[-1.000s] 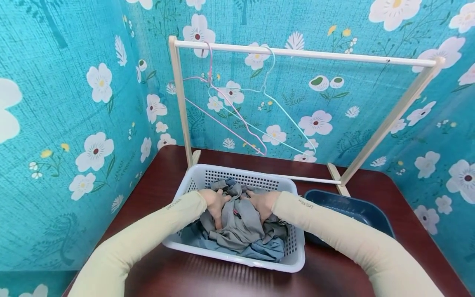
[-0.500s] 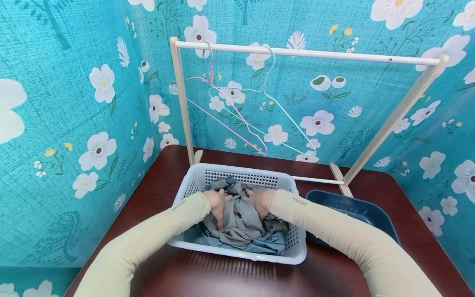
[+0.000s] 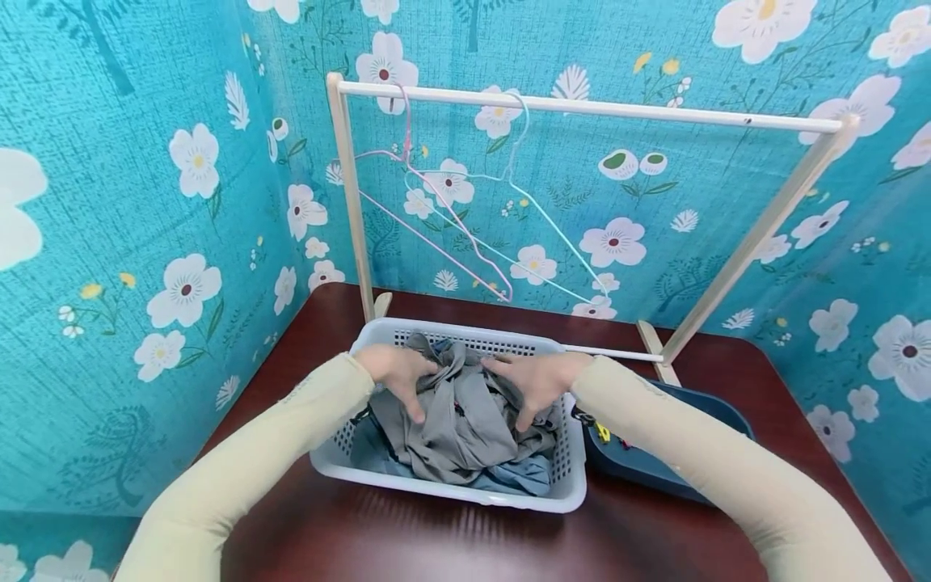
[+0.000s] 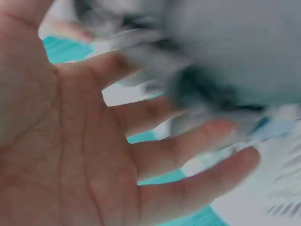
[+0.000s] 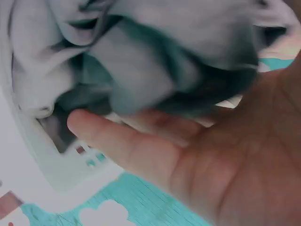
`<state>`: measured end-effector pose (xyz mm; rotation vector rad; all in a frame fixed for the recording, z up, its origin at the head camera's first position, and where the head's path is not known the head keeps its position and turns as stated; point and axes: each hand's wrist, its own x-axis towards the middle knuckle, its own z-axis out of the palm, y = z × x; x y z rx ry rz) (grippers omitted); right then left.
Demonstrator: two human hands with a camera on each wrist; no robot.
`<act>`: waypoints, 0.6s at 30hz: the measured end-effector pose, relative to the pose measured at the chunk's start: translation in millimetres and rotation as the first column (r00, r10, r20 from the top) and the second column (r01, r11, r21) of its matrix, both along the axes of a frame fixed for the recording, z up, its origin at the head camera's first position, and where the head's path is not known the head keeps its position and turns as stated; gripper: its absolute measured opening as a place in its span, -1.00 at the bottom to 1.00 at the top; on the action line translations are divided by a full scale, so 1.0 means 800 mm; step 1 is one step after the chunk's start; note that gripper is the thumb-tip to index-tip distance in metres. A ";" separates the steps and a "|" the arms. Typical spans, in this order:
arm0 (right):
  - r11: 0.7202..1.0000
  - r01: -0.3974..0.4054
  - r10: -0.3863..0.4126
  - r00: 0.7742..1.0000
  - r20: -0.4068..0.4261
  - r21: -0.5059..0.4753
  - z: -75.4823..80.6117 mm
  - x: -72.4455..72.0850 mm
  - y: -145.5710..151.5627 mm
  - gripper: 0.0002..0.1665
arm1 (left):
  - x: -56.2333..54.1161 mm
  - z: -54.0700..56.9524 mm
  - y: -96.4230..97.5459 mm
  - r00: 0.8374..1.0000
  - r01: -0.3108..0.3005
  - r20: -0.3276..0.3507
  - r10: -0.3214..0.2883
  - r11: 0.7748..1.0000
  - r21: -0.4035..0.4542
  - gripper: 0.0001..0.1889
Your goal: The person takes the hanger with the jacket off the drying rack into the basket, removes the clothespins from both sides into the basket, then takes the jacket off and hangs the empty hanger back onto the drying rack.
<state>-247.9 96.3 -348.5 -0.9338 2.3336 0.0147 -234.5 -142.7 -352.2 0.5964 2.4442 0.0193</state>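
A white plastic laundry basket holds crumpled grey clothes with blue-grey cloth beneath them. Over the basket's left side is my left hand, its fingers spread. In the left wrist view the open palm faces the blurred grey cloth; whether the fingertips touch it I cannot tell. My right hand is spread over the basket's right side. Its straight fingers lie close beside the grey cloth in the right wrist view. Neither hand grips the clothes.
Behind the basket stands a wooden rack with a white rail. A pink hanger and a light-blue hanger hang from it. Partly under the right sleeve, a dark blue tray holds small yellow and red items on the dark red table.
Both hands have come up out of the clothes and moved apart, with fingers spreading. The grey cloth is rearranged and sits higher at the back. Yellow and red items in the tray now show.
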 end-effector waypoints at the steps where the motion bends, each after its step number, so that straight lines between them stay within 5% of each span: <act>1: 0.999 0.003 -0.003 1.000 -0.003 -0.033 0.006 0.003 0.006 0.20 | 0.002 0.008 -0.003 1.000 0.013 -0.021 -0.012 0.999 0.033 -0.14; 7: 0.982 0.028 -0.041 0.997 -0.065 -0.185 0.030 0.021 0.036 -0.18 | 0.020 0.039 -0.021 0.989 0.083 -0.140 -0.053 0.973 0.216 -0.63; 14: 0.930 -0.011 -0.054 0.985 -0.165 -0.366 0.030 0.037 0.074 -0.39 | 0.037 0.045 -0.035 0.982 0.103 -0.187 -0.034 0.921 0.376 -0.76; 18: 0.898 0.043 -0.140 0.971 -0.193 -0.438 0.027 0.039 0.102 -0.44 | 0.038 0.043 -0.039 0.971 0.086 -0.236 0.027 0.887 0.453 -0.70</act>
